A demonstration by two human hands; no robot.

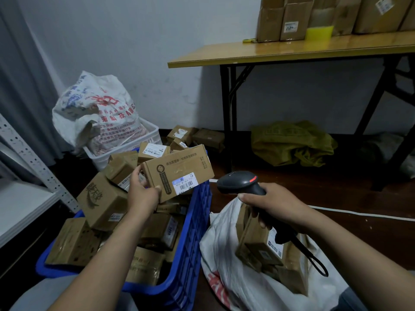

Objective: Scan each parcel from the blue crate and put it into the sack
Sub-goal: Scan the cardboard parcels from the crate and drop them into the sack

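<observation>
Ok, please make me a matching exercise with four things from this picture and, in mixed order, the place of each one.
Things:
1. scanner
2. labelled parcel
3. white sack
4. green bag

Places:
A. under the table
B. in the left hand, over the blue crate
C. in the right hand
D. on the floor, right of the blue crate

Pairs: 1-C, 2-B, 3-D, 4-A

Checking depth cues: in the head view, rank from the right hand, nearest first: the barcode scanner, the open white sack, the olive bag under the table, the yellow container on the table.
1. Barcode scanner: gripped in the right hand.
2. White sack: directly beneath that hand.
3. Olive bag: on the floor under the table.
4. Yellow container: up on the tabletop.
</observation>
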